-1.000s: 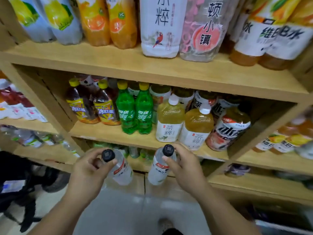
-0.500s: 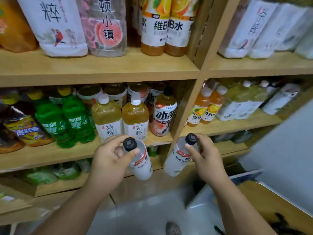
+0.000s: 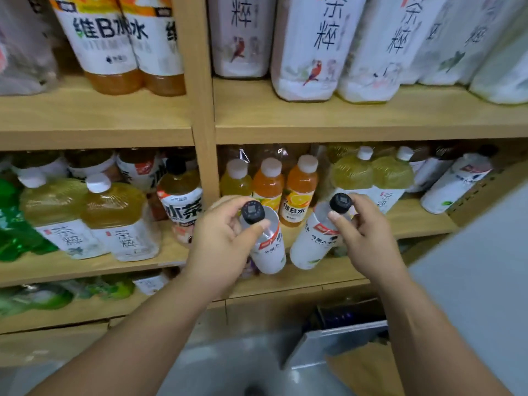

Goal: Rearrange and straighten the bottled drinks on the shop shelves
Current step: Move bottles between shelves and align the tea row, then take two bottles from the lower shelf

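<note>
Fingers [image 3: 257, 225] of left hand [image 3: 220, 247] grip left bottle [image 3: 270, 252], right hand [image 3: 368, 238] right bottle [image 3: 313, 247]; labels behind: 维B水 [image 3: 105, 32], 茶粹 [image 3: 325, 30].

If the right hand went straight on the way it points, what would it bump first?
Probably the orange bottle or the yellow-green tea bottle beside it on the middle shelf, behind the white bottle the right hand holds; depth is unclear.

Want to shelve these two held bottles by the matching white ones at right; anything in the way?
Two yellow tea bottles stand between the held bottles and the white ones; the shelf front before them looks bare.
</note>
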